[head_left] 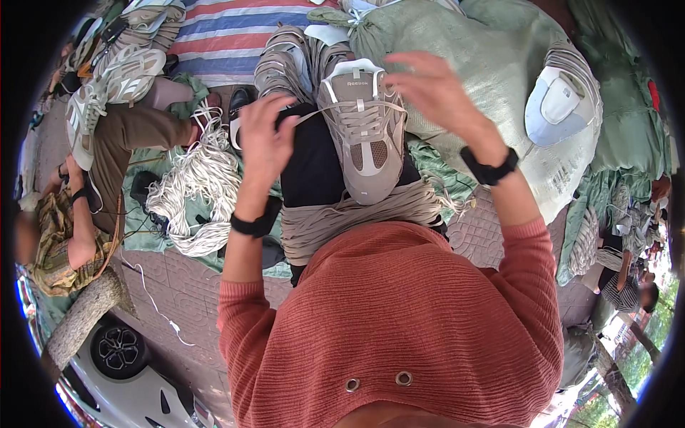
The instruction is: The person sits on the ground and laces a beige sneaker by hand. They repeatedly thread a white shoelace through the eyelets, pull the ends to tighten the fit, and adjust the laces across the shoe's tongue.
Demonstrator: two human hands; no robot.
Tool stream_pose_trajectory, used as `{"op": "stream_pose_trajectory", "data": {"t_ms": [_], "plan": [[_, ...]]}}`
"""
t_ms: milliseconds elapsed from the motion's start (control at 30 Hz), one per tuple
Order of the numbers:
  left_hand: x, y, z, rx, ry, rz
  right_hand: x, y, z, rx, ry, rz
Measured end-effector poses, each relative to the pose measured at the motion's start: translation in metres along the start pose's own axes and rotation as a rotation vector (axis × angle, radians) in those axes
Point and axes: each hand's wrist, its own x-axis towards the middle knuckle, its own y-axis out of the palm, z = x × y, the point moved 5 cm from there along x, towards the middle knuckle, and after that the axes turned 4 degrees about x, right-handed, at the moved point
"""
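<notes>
A grey-beige sneaker (367,135) rests on my black-clad lap, its toe toward me. Its flat beige lace (349,108) crosses the upper and sticks out in loose lengths on both sides. To the left of the shoe, my left hand (265,139) has its fingers apart, the thumb close to a lace end; no grip on it shows. My right hand (437,93) hovers by the shoe's collar on the right, fingers stretched out and nothing visible in them. A thick bundle of beige laces (321,227) lies across my lap.
Beyond my knees lie stacked shoe uppers (282,68) and a striped sheet (225,39). Large pale green sacks (471,64) stand at the right, one bearing a shoe upper (561,103). White laces (196,189) heap at left, near a seated person (78,228) with sneakers. A car (128,385) is parked lower left.
</notes>
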Motion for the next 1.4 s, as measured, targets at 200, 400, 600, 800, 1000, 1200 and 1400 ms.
{"op": "stream_pose_trajectory", "data": {"t_ms": [200,400,600,800,1000,1200,1400], "plan": [[0.038,0.051,-0.043,0.03,0.198,0.34,0.02,0.05,0.003,-0.049,-0.071,0.321],[0.05,0.075,-0.033,0.117,0.208,0.569,0.009,0.06,-0.018,0.185,0.211,0.451],[0.055,0.089,-0.02,-0.149,0.11,0.719,-0.001,0.071,-0.034,0.427,0.328,0.338],[0.054,0.1,-0.011,-0.433,-0.052,0.816,-0.005,0.079,-0.041,0.407,0.316,0.405],[0.057,0.087,-0.016,-0.553,-0.207,0.951,0.001,0.08,-0.035,0.352,0.331,0.51],[0.055,0.061,-0.014,-0.452,0.044,0.387,-0.004,0.062,-0.043,0.74,0.352,0.505],[0.017,-0.015,0.013,0.687,0.096,0.151,-0.02,0.009,-0.023,-0.021,0.056,0.378]]}}
